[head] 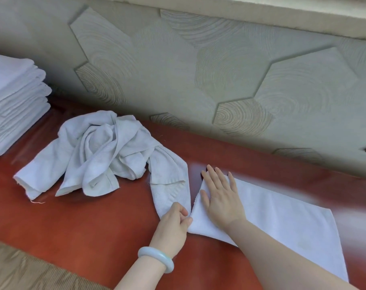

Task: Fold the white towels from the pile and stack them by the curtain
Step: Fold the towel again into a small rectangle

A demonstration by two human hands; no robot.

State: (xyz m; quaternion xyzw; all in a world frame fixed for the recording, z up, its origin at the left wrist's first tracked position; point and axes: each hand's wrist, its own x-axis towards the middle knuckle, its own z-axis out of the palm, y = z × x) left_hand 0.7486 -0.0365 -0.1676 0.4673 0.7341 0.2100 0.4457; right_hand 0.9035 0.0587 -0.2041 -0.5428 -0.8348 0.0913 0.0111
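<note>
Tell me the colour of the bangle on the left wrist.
Pale milky green bangle, seen in the head view.

So there's a shiny reddish-brown wooden tabletop (83,222) across the bottom half, a grey-green textured wall with raised hexagon panels (177,70) filling the top, a pale beige ledge (282,13) upper right, and tan ribbed fabric (20,268) lower left.

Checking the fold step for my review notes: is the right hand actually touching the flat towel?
Touching. The head view shows the right hand lying palm-down with straight fingers on the flat towel, with no gap visible beneath it.
</note>
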